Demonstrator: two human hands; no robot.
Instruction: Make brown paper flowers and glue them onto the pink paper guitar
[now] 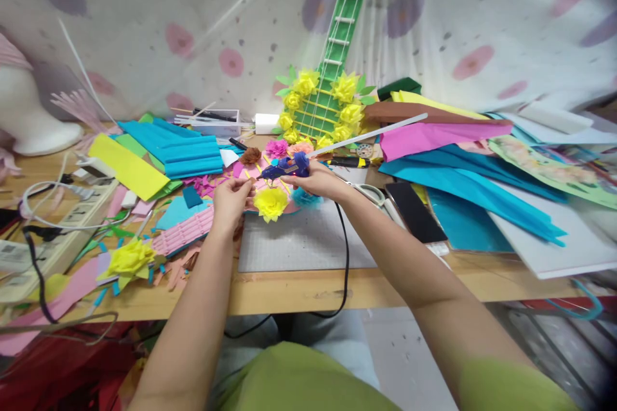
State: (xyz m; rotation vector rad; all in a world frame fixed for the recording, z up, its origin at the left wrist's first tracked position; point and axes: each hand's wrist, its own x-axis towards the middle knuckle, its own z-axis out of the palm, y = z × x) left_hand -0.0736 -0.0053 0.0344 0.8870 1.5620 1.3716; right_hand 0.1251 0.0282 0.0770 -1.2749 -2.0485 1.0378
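A blue hot glue gun (284, 169) is gripped in my right hand (321, 180), a long white glue stick (369, 135) sticking out of its back. Its nozzle points left, close to the fingertips of my left hand (231, 202). Those fingers are pinched together; what they hold is too small to make out. Under the gun lies a pink paper guitar body with paper flowers on it: a yellow flower (271, 203), a brown flower (250, 155), a magenta flower (276, 148) and a partly covered blue flower (306, 197). Its pink neck (183, 231) extends to the lower left.
Behind stands a green paper guitar (332, 64) with yellow flowers. Blue crepe paper (178, 148) and a power strip (72, 237) lie left. A phone (415, 210), scissors (369, 192) and paper sheets (472, 180) lie right. A black cord (346, 257) hangs over the table edge.
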